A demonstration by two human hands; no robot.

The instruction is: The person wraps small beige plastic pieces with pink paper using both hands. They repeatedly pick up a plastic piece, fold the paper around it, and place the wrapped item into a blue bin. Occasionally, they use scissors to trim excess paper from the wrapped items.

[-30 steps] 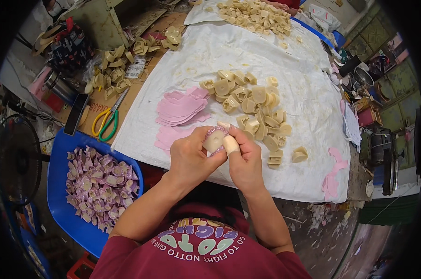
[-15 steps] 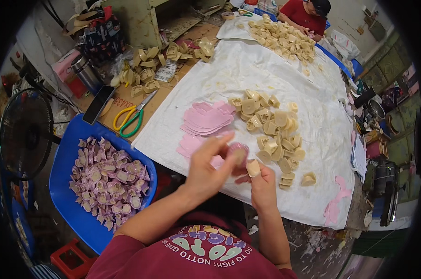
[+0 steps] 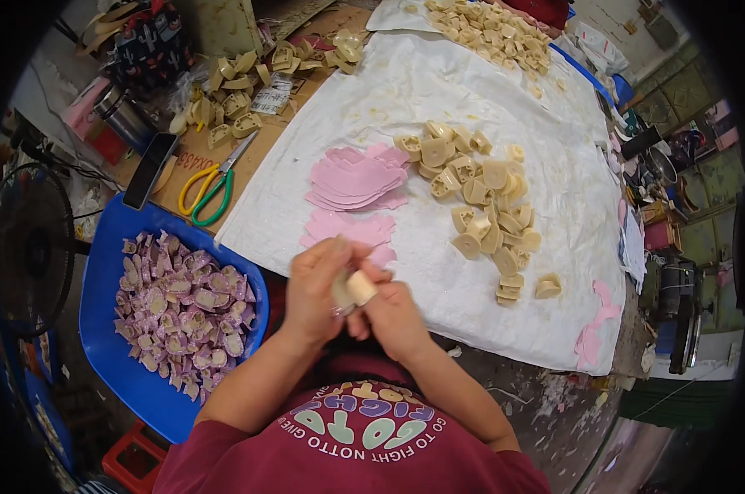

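Note:
My two hands come together in front of my chest, just off the near edge of the white-covered table. My left hand (image 3: 313, 288) is closed round a small heel-shaped block (image 3: 341, 295), blurred and mostly hidden by fingers. My right hand (image 3: 397, 319) presses against the same block; its thumb wears a cream wrap (image 3: 361, 288). Beyond my hands lie pink cut pieces (image 3: 357, 181), stacked and overlapping on the cloth. To their right is a loose pile of beige heel-shaped blocks (image 3: 475, 191).
A blue basin (image 3: 100, 362) at left holds many purple glittery covered blocks (image 3: 191, 309). Scissors (image 3: 212, 188) with yellow and green handles and a phone (image 3: 150, 170) lie on cardboard. A fan (image 3: 28, 247) stands far left. More beige blocks (image 3: 496, 37) lie at the far end.
Both hands have moved left and toward my body, closing together round the block. Before, the left hand held a pinkish-covered block with the right hand beside it. The view has shifted slightly.

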